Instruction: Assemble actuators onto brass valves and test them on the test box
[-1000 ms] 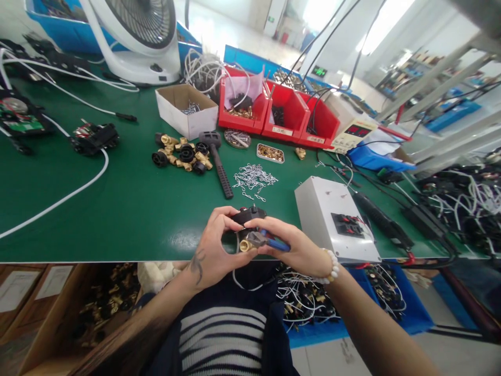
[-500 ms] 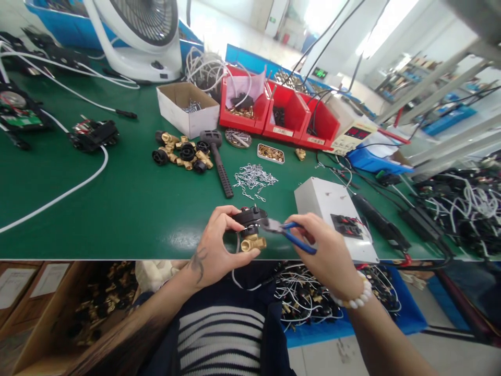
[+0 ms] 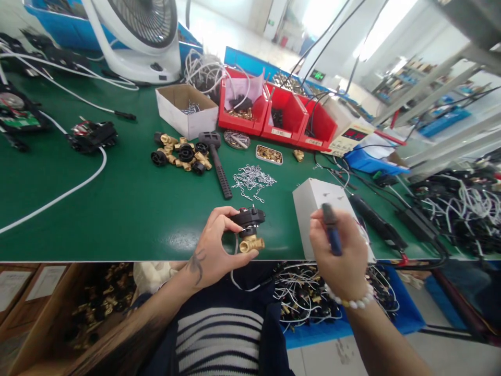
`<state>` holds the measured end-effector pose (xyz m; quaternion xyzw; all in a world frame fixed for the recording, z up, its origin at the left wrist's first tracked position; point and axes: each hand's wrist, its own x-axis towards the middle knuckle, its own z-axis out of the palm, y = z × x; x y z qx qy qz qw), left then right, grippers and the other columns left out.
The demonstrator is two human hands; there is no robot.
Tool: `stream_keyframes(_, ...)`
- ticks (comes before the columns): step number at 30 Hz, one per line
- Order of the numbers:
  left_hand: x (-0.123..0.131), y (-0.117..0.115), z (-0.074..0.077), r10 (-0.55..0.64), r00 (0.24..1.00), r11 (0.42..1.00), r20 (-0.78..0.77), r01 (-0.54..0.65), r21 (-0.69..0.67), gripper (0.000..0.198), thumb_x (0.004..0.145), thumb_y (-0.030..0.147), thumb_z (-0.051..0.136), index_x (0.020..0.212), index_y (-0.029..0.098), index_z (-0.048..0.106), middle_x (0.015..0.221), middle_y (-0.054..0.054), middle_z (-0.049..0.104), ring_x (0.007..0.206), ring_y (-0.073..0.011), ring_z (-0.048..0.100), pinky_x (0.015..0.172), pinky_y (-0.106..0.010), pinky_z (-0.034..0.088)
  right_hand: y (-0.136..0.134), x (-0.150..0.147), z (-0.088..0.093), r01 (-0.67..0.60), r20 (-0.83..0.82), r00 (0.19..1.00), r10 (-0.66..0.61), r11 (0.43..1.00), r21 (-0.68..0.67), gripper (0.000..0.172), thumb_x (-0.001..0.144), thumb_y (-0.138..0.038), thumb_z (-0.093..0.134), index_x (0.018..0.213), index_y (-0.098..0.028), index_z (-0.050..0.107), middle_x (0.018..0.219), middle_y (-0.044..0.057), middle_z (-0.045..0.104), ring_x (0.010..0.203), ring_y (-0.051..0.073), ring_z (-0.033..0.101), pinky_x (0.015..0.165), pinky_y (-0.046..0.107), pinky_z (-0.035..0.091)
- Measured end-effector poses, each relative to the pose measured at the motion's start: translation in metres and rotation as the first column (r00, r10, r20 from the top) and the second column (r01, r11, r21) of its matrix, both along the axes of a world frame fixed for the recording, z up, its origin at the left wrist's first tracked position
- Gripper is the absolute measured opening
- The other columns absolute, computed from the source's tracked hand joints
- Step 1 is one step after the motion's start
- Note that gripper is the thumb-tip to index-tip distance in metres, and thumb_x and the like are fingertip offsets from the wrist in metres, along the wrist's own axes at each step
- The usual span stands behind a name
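the left hand [image 3: 213, 245] is pinching a small valve [image 3: 249, 230] — black cap on top, brass body below — with the thumb pressing under the brass and the fingers curling over the cap, so the grip is closing firmly on it. the valve is being held just over the near edge of the green table [image 3: 117, 209], a little to the left of the white box [image 3: 309, 201]. the right hand [image 3: 338, 256] is wrapping in a fist around the blue-handled pliers [image 3: 331, 230], whose handles are poking up out of it. this hand is hovering right in front of the white box, covering its near face, and is keeping clear of the valve. the nose of the pliers is hiding inside the hand.

left of the white box and a bit farther back, a scatter of wire clips [image 3: 252, 180] is lying on the table. farther left again, a black mallet [image 3: 217, 162] is lying beside a heap of brass and black fittings [image 3: 180, 152]. behind the white box, red bins [image 3: 282, 115] are standing in a row, and a cardboard box [image 3: 183, 109] is sitting behind and well left of it. a fan [image 3: 136, 36] is standing far behind and left. below the white box, under the table's edge, a blue crate [image 3: 407, 313] is holding tangled white wires.
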<state>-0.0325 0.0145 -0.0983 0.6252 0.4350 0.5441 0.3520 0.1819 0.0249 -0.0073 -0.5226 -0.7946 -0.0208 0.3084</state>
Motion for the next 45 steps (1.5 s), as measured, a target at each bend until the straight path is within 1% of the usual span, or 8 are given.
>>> stream_keyframes(4, 0.0, -0.001, 0.0, 0.018, 1.0, 1.0, -0.026, -0.017, 0.023, 0.036, 0.069, 0.023, 0.083, 0.091, 0.02, 0.054, 0.12, -0.009, 0.056, 0.115, -0.0251, 0.059, 0.099, -0.047, 0.052, 0.003, 0.003, -0.002, -0.105, 0.296, 0.938, 0.182, 0.961, -0.256, 0.021, 0.083, -0.007, 0.048, 0.093, -0.02, 0.061, 0.075, 0.004, 0.063, 0.059, 0.017, 0.057, 0.053, 0.029, 0.041)
stream_keyframes(9, 0.001, 0.0, 0.0, 0.009, 0.999, 1.0, -0.035, -0.008, 0.026, 0.035, 0.071, 0.024, 0.082, 0.092, 0.02, 0.054, 0.121, -0.009, 0.055, 0.114, -0.0246, 0.059, 0.098, -0.046, 0.052, 0.003, 0.007, -0.002, 0.041, -0.04, 0.999, -0.037, 0.993, 0.107, 0.016, 0.088, -0.014, 0.054, 0.102, -0.022, 0.057, 0.083, 0.003, 0.063, 0.065, 0.016, 0.058, 0.06, 0.029, 0.045)
stream_keyframes(14, 0.001, 0.002, 0.0, 0.018, 0.999, 0.999, -0.033, -0.017, 0.032, 0.035, 0.069, 0.023, 0.082, 0.091, 0.019, 0.055, 0.12, -0.01, 0.055, 0.114, -0.0259, 0.059, 0.097, -0.047, 0.052, 0.005, 0.002, -0.007, -0.178, 0.287, 0.93, 0.231, 0.964, -0.199, 0.02, 0.085, -0.007, 0.044, 0.089, -0.021, 0.059, 0.071, 0.002, 0.06, 0.056, 0.016, 0.055, 0.051, 0.028, 0.039)
stream_keyframes(19, 0.001, 0.002, 0.001, 0.017, 0.999, 0.999, -0.039, -0.016, 0.032, 0.035, 0.069, 0.023, 0.082, 0.089, 0.019, 0.054, 0.119, -0.01, 0.056, 0.114, -0.025, 0.059, 0.098, -0.047, 0.052, 0.006, 0.002, -0.001, -0.02, 0.017, 1.0, 0.019, 0.999, 0.026, 0.013, 0.087, -0.014, 0.052, 0.097, -0.02, 0.057, 0.077, 0.001, 0.061, 0.06, 0.014, 0.056, 0.057, 0.026, 0.044)
stream_keyframes(23, 0.002, 0.002, -0.001, 0.017, 0.999, 0.999, -0.039, -0.015, 0.05, 0.036, 0.069, 0.023, 0.082, 0.091, 0.02, 0.054, 0.119, -0.009, 0.055, 0.114, -0.0249, 0.059, 0.097, -0.046, 0.053, 0.007, 0.003, 0.0, -0.067, 0.35, 0.924, 0.155, 0.966, -0.25, 0.02, 0.081, -0.006, 0.049, 0.091, -0.02, 0.06, 0.073, 0.002, 0.062, 0.056, 0.015, 0.054, 0.052, 0.027, 0.037)
stream_keyframes(28, 0.001, 0.002, -0.003, 0.017, 0.999, 0.999, -0.037, -0.015, 0.049, 0.035, 0.071, 0.024, 0.082, 0.091, 0.02, 0.054, 0.121, -0.009, 0.054, 0.115, -0.0254, 0.059, 0.097, -0.047, 0.052, 0.006, 0.006, 0.004, 0.005, 0.108, 0.994, -0.012, 0.998, 0.065, 0.014, 0.09, -0.013, 0.05, 0.099, -0.02, 0.058, 0.082, 0.003, 0.063, 0.066, 0.016, 0.058, 0.061, 0.027, 0.044)
stream_keyframes(33, 0.001, 0.001, -0.002, 0.03, 0.999, 0.999, -0.036, -0.029, 0.043, 0.035, 0.071, 0.024, 0.081, 0.09, 0.02, 0.053, 0.12, -0.009, 0.055, 0.113, -0.0257, 0.06, 0.097, -0.049, 0.053, 0.007, 0.002, -0.002, -0.098, 0.382, 0.909, 0.166, 0.977, -0.192, 0.022, 0.081, -0.006, 0.048, 0.092, -0.02, 0.061, 0.074, 0.002, 0.062, 0.058, 0.015, 0.055, 0.053, 0.027, 0.038)
stream_keyframes(45, 0.001, 0.002, 0.001, 0.041, 0.998, 0.998, -0.049, -0.039, 0.044, 0.034, 0.07, 0.023, 0.082, 0.088, 0.021, 0.053, 0.118, -0.008, 0.056, 0.113, -0.0249, 0.061, 0.098, -0.048, 0.053, 0.007, 0.0, -0.003, -0.106, 0.177, 0.977, 0.116, 0.992, -0.064, 0.018, 0.088, -0.01, 0.046, 0.096, -0.02, 0.059, 0.078, 0.003, 0.061, 0.06, 0.015, 0.054, 0.057, 0.028, 0.04)
